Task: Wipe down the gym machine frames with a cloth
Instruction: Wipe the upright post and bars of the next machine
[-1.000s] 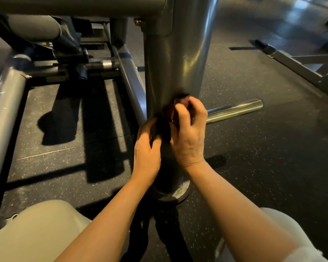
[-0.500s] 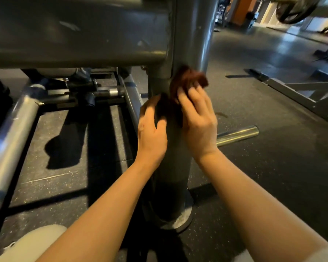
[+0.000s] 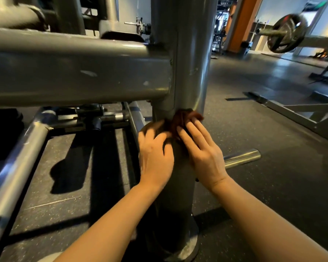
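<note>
gym | steel machine frame (image 3: pixel 187 53) | loaded barbell (image 3: pixel 286 33) | rubber floor (image 3: pixel 273 186)
</note>
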Available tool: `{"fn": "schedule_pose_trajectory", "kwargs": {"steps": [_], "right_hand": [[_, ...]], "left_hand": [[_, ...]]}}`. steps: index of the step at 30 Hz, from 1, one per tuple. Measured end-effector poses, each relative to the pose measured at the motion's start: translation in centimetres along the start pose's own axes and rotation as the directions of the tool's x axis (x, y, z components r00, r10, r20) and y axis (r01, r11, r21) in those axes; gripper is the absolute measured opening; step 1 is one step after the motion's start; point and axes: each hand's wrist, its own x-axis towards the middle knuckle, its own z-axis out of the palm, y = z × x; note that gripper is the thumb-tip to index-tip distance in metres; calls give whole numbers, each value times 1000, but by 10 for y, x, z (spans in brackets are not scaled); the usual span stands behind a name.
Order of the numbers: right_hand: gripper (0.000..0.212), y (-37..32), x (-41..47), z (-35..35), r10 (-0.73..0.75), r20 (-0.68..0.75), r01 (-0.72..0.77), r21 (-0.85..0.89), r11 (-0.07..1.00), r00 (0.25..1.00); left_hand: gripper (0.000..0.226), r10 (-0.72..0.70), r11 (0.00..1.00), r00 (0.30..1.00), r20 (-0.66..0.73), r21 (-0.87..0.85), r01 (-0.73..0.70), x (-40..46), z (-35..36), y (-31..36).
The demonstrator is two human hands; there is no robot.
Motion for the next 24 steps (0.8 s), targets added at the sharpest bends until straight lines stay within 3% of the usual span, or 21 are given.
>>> {"fn": "schedule_pose_trajectory", "kwargs": {"steps": [3,7,10,13,19,24], "right_hand": [[46,6,64,-3,172,-157,-166,47,985,972],[46,14,136,-8,231,-237,-228,44,973,944],[47,4,93,-1,175,-174,-177,8,984,969],[49,-6,49,-3,102,-44,-101,6,995,994],[46,5,138,-7,240,-166,-231,74,970,956],[46,-10,70,-3,180,-86,-177,41,983,980]], "left_hand": [[41,279,958,958,-67,81,-274,12,-5,8],[54,446,887,880,-163,211,-411,49,-14,27],[61,503,839,847,-170,333,-431,72,-21,29],[64,541,771,836,-94,452,-448,80,-27,22],[79,519,727,855,-16,535,-431,81,-29,20],[82,496,694,868,28,587,-416,79,-31,25]]}}
